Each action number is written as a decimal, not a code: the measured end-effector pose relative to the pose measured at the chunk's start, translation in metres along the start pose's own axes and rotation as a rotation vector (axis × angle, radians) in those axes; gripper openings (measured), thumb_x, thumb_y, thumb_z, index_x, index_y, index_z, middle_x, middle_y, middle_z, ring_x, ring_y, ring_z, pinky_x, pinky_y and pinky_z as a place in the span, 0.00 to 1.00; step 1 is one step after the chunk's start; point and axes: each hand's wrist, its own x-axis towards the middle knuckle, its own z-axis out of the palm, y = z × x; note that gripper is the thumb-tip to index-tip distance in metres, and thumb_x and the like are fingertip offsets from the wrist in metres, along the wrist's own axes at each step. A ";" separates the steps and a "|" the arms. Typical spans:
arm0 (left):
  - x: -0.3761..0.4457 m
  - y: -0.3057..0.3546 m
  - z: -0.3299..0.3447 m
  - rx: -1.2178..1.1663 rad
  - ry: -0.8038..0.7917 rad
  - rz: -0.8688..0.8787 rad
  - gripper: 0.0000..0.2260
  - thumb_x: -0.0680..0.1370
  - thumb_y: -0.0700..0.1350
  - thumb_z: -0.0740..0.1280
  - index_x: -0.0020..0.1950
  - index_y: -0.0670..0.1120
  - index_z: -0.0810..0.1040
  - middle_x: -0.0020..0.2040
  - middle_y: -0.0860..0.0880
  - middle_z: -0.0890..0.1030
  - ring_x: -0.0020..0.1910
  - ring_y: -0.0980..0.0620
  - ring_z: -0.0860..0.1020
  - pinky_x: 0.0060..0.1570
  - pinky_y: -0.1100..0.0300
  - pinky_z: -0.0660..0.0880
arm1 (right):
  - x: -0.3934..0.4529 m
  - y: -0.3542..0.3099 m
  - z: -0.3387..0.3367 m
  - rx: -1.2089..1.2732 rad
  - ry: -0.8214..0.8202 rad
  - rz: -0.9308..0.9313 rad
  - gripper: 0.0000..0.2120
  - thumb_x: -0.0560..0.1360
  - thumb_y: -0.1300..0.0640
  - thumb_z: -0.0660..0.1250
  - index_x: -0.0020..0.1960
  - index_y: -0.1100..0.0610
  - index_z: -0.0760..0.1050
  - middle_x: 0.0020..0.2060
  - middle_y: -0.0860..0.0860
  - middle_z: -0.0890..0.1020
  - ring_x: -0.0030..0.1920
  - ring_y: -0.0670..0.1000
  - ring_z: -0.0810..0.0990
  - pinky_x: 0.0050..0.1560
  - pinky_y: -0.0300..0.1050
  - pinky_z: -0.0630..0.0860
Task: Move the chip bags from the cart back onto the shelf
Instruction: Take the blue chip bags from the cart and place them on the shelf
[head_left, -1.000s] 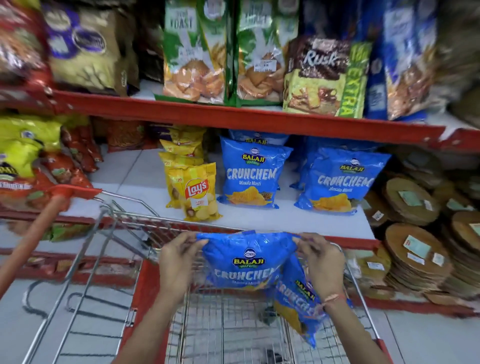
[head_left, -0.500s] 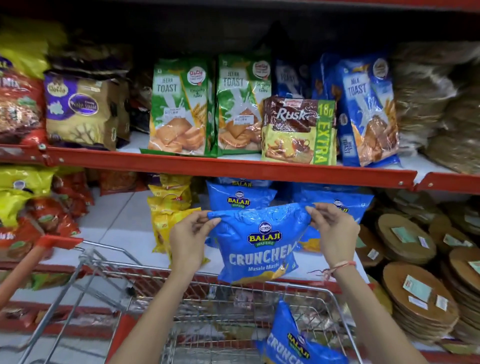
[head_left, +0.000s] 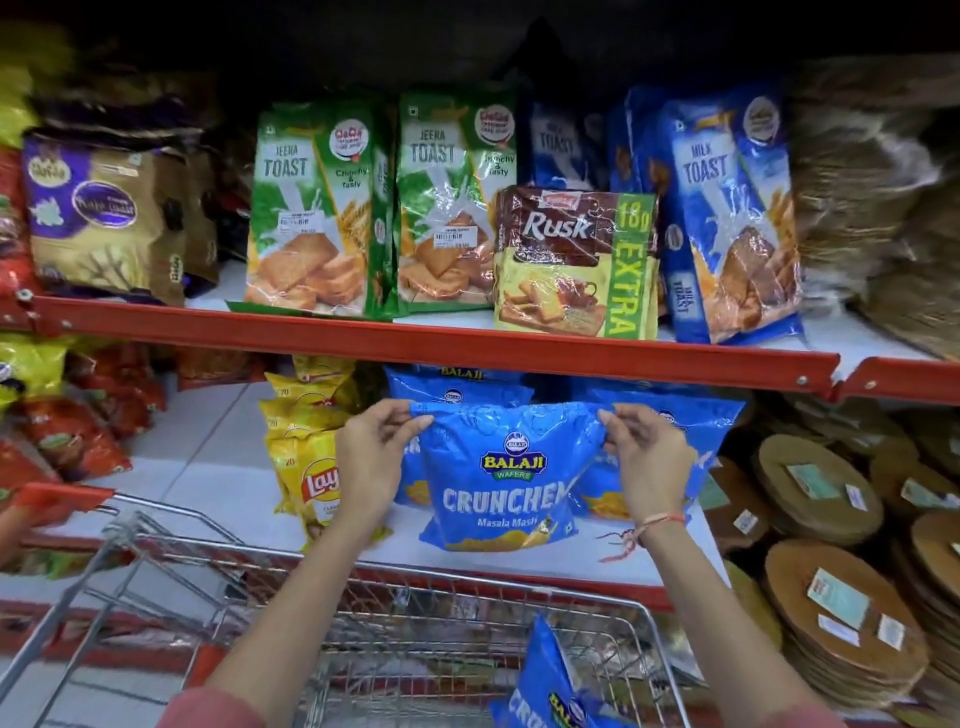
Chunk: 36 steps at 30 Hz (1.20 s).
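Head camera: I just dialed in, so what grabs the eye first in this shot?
The blue chip bag at centre, pinched by its top corners between the left hand and right hand, in front of the lower shelf and its matching blue bags. Above it, the red shelf edge carries green toast packs and a brown rusk pack. Another blue bag sits in the cart below.

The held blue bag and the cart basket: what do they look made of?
Blue Crunchem bag: apparently thin glossy plastic film; it crinkles and catches highlights where both hands pinch its top corners. Cart basket: bare metal wire, judging by its shiny grey grid.
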 end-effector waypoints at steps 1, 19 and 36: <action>-0.002 -0.004 0.003 0.011 -0.004 -0.017 0.09 0.70 0.42 0.73 0.46 0.39 0.80 0.38 0.45 0.81 0.36 0.54 0.79 0.36 0.63 0.76 | 0.001 0.006 0.004 -0.012 -0.003 0.016 0.01 0.73 0.60 0.69 0.43 0.56 0.78 0.34 0.56 0.82 0.36 0.55 0.82 0.45 0.59 0.82; -0.119 -0.055 0.048 0.050 0.012 -0.014 0.06 0.72 0.42 0.70 0.46 0.46 0.74 0.42 0.48 0.79 0.42 0.57 0.76 0.44 0.63 0.73 | -0.068 0.097 -0.037 -0.250 -0.304 0.076 0.12 0.71 0.52 0.70 0.53 0.54 0.77 0.42 0.46 0.83 0.41 0.36 0.80 0.44 0.23 0.74; -0.200 -0.116 0.157 1.217 -1.208 0.831 0.15 0.77 0.33 0.56 0.64 0.35 0.66 0.67 0.37 0.70 0.68 0.39 0.65 0.73 0.45 0.53 | -0.170 0.191 -0.076 -1.268 -1.004 0.175 0.11 0.78 0.61 0.58 0.60 0.63 0.69 0.58 0.61 0.77 0.59 0.60 0.76 0.59 0.52 0.74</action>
